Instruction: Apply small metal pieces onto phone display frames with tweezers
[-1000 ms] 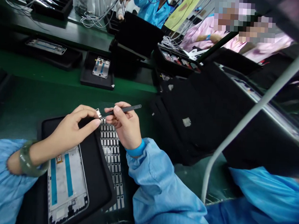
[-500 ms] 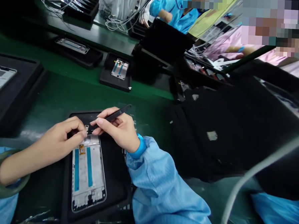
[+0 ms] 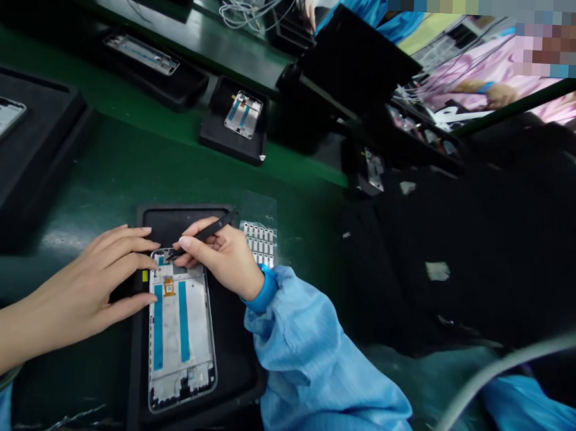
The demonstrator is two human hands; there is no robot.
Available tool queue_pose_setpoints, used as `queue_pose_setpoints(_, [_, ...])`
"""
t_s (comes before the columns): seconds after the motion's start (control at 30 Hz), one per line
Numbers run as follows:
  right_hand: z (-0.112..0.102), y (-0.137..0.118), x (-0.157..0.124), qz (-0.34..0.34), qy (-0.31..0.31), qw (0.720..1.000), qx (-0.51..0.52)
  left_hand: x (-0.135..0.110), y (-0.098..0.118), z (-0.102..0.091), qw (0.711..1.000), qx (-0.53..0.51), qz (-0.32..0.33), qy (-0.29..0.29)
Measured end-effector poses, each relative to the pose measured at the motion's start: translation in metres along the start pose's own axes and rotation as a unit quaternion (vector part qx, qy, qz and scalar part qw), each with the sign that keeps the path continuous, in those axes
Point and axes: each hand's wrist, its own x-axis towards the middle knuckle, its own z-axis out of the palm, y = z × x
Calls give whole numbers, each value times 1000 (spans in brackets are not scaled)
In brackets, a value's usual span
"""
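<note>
Phone frame [image 3: 194, 339] lies flat in the work tray [image 3: 235, 348], before the person. Left hand [image 3: 106, 273]: fingers spread, no object seen in its grasp, fingertips at the frame's upper left edge. Right hand [image 3: 228, 257]: fingers closed around a black tool [image 3: 215, 226], its tip at the frame's upper end; contact cannot be confirmed. The frame's lower right edge is apart from both hands, with tray floor alongside. Green bench [image 3: 136, 162] extends between the left tray [image 3: 37, 122] and the work tray.

Containers, left to right: the left tray holds another frame, cut off by the view; the far tray [image 3: 191, 87] and the middle tray [image 3: 213, 126] each hold one.

Surroundings: a part sheet [image 3: 260, 240] lies beside the work tray, partly hidden by the right hand. Further right, a black pile [image 3: 479, 251] stands beside the bench; a grey tube [image 3: 482, 373] crosses the lower right corner.
</note>
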Motion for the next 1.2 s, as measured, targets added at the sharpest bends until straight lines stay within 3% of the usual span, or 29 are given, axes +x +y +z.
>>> queue_pose_setpoints(0.57, [-4,0,1,-25,2,999,-37,0,4,-2,1000,23,14,9])
queue_pose_setpoints(0.83, [-6,4,-2,-87,-15,988,-124,0,4,-1,999,32,20,7])
queue_pose_setpoints(0.93, [-8,3,-6,-170,-42,956,-237,0,5,-1,999,35,17,3])
queue_pose_setpoints(1.07, [-11,0,-13,-311,-91,873,-364,1,7,-1,999,33,9,2])
queue_pose_setpoints(1.13, [-12,1,-17,-335,-110,846,-399,2,7,-1,999,37,13,4])
queue_pose_setpoints(1.2, [-11,2,-19,-339,-113,837,-415,2,7,0,999,45,18,6])
